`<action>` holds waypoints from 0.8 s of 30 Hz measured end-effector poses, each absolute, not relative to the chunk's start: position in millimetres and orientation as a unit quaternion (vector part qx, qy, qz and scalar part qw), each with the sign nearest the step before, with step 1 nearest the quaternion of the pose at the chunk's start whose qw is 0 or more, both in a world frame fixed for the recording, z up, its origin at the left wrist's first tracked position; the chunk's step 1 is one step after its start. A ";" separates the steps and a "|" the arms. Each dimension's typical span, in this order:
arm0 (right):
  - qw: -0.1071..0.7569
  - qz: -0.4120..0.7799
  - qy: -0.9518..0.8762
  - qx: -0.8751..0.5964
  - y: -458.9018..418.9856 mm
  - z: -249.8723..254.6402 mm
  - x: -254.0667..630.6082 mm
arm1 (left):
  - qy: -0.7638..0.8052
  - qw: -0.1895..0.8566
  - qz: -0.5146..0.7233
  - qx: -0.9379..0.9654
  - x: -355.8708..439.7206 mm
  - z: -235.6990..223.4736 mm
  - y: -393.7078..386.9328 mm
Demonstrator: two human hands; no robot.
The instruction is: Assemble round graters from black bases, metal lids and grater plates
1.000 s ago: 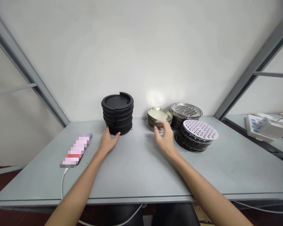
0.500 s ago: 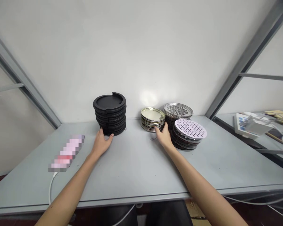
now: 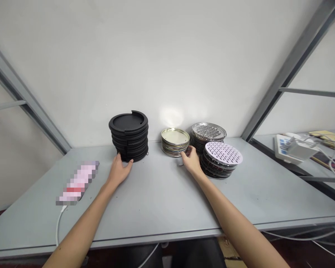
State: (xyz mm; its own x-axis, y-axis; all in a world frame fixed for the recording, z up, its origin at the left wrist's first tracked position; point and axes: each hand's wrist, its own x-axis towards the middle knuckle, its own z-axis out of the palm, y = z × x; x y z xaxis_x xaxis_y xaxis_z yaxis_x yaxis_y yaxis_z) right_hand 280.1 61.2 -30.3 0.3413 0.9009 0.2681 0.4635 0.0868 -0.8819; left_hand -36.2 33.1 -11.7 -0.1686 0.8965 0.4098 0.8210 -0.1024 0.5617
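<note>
At the left stands a tall stack of black round ring-shaped trays (image 3: 130,139), the top one with a raised, cut-away rim. My left hand (image 3: 120,173) rests at its lower front, thumb and fingers spread against the base. Near the middle is a lower stack of gold-coloured round metal lids (image 3: 175,139). My right hand (image 3: 191,160) touches the lower right side of that stack, thumb apart from the fingers; some fingertips are hidden. Close behind this hand are a stack of silver perforated discs (image 3: 209,131) and one topped by a pale lilac perforated disc (image 3: 223,153).
A blurred phone (image 3: 78,182) with a white cable (image 3: 57,227) lies on the left of the grey table (image 3: 156,201). A small metal clip (image 3: 179,165) lies by my right hand. A white power strip (image 3: 286,149) with cables sits beyond the right frame post (image 3: 279,89).
The gold lid stack has slid slightly left, away from the silver discs, with my right hand following against it. My left hand stays at the black stack. The view has shifted a little.
</note>
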 end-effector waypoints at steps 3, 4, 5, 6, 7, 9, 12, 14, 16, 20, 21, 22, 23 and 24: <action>0.516 0.206 -0.535 -0.636 62.6 -34.6 276.6 | 0.666 0.053 0.376 0.642 -37.5 -13.3 33.3; 0.523 0.196 -0.531 -0.637 64.5 -36.6 277.2 | 0.662 0.051 0.379 0.644 -38.0 -14.0 33.5; 0.530 0.189 -0.524 -0.640 67.0 -38.7 278.8 | 0.658 0.048 0.381 0.648 -38.3 -14.6 33.8; 0.535 0.187 -0.516 -0.642 70.0 -40.7 281.1 | 0.655 0.045 0.382 0.651 -38.6 -15.0 34.1; 0.537 0.191 -0.510 -0.644 73.5 -42.5 283.8 | 0.653 0.042 0.382 0.653 -38.7 -15.2 34.3; 0.534 0.210 -0.507 -0.643 80.3 -44.8 289.3 | 0.656 0.041 0.378 0.651 -38.4 -15.0 34.5; 0.525 0.229 -0.529 -0.626 87.3 -44.4 293.8 | 0.664 0.051 0.373 0.645 -37.6 -14.0 34.1; 0.523 0.240 -0.555 -0.600 88.3 -42.1 293.7 | 0.665 0.054 0.373 0.645 -37.4 -13.6 33.7; 0.526 0.248 -0.567 -0.583 86.3 -39.0 292.3 | 0.661 0.052 0.375 0.647 -37.5 -13.7 33.5; 0.530 0.246 -0.553 -0.594 76.4 -31.9 286.9 | 0.658 0.051 0.376 0.651 -37.3 -13.4 33.5; 0.527 0.245 -0.553 -0.597 73.3 -30.0 284.6 | 0.660 0.051 0.375 0.649 -37.0 -13.2 33.5; 0.522 0.246 -0.555 -0.599 70.1 -28.0 281.9 | 0.662 0.050 0.374 0.648 -36.8 -12.9 33.6; 0.518 0.248 -0.557 -0.600 66.9 -26.2 278.6 | 0.663 0.049 0.373 0.647 -36.6 -12.8 33.6; 0.514 0.251 -0.559 -0.600 63.7 -24.4 275.0 | 0.664 0.049 0.373 0.646 -36.5 -12.8 33.7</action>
